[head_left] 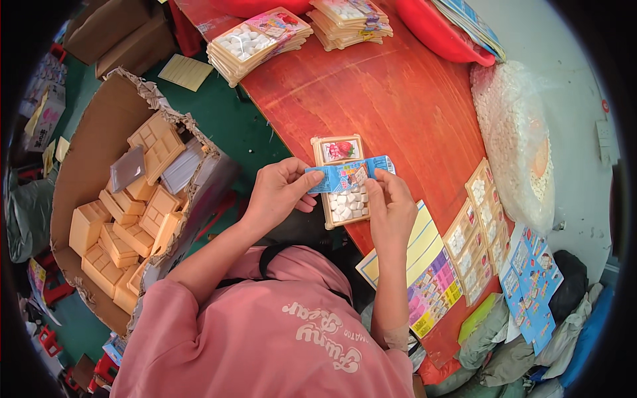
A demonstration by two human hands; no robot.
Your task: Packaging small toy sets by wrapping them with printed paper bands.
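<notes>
In front of me a beige plastic tray pack (346, 213) lies near the edge of the red table. White pillow-shaped pieces fill its lower part, and a strawberry picture shows in its upper compartment. A blue printed paper strip (352, 175) lies across the middle of the pack. My left hand (282, 190) pinches the strip's left end between thumb and fingers. At the opposite end, my right hand (390, 202) grips the strip with thumb and forefinger. Part of the pack is hidden under the strip.
A torn cardboard box (93, 192) of beige trays (116, 245) stands at left. Stacked filled packs (259, 43) sit at the far edge beside a red basin (438, 30). To the right are more packs (468, 245), printed sheets (424, 272), blue cards (531, 278) and a clear bag (514, 139).
</notes>
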